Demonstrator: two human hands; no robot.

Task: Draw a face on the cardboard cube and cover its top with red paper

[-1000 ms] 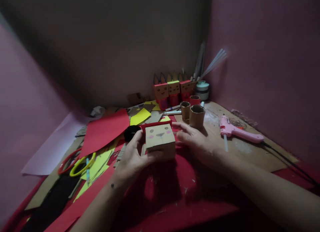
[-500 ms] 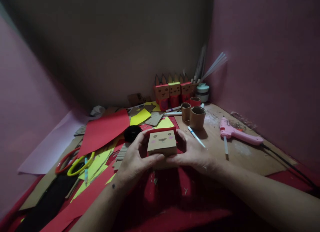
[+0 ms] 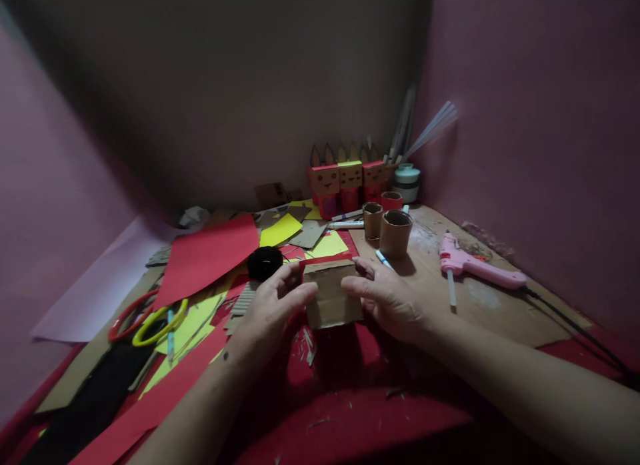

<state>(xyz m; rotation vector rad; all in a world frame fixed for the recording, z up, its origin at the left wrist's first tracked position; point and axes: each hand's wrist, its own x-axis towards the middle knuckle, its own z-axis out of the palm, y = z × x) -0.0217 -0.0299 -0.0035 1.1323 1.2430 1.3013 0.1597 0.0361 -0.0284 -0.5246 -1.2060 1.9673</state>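
Between my two hands is a small cardboard box (image 3: 332, 298), tipped so that a plain brown side faces me, with a strip of red along its far edge. My left hand (image 3: 280, 298) grips its left side, the thumb lying on the near face. On the right side my right hand (image 3: 387, 297) holds it the same way, thumb on the face and fingers behind. The drawn face on the box is out of sight. Just beyond my left hand sits a round black object (image 3: 265, 263). A white marker (image 3: 384, 259) lies partly behind my right hand.
A pink glue gun (image 3: 480, 268) with its cord lies at right on a cardboard sheet (image 3: 520, 318). Behind stand cardboard tubes (image 3: 396, 235) and several box-headed figures (image 3: 325, 181). At left are red paper (image 3: 210, 258), scissors (image 3: 160, 323) and yellow paper scraps (image 3: 193, 331).
The box has been tilted, so its drawn face has turned out of view and a plain side shows. My thumbs have moved up and apart on it.
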